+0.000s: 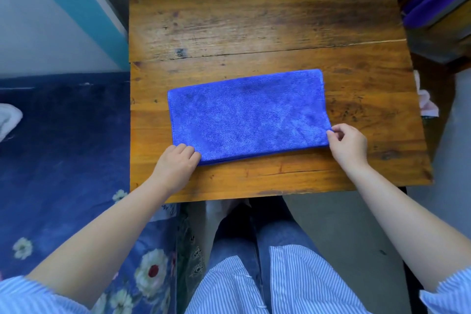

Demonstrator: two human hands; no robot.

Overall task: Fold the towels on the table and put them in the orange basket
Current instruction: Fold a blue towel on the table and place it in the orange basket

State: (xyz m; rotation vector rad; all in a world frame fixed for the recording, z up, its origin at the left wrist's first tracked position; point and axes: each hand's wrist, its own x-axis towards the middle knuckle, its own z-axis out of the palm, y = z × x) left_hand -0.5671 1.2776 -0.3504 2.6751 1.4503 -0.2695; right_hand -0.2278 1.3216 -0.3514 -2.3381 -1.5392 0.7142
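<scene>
- Blue towel (247, 116), folded in half, lies flat toward the near edge of the tabletop (254, 20).
- Left hand (175, 163) fingers curl on its near-left corner.
- Right hand (348, 141) fingers pinch its near-right corner.

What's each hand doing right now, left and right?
Left hand: fingers curled on the near left corner of the blue towel, gripping it.
Right hand: pinching the towel's near right corner.

Purple cloth (433, 0) at 1 o'clock runs off the frame edge, and the left hand (175, 163) covers the towel (247, 115) corner.
</scene>
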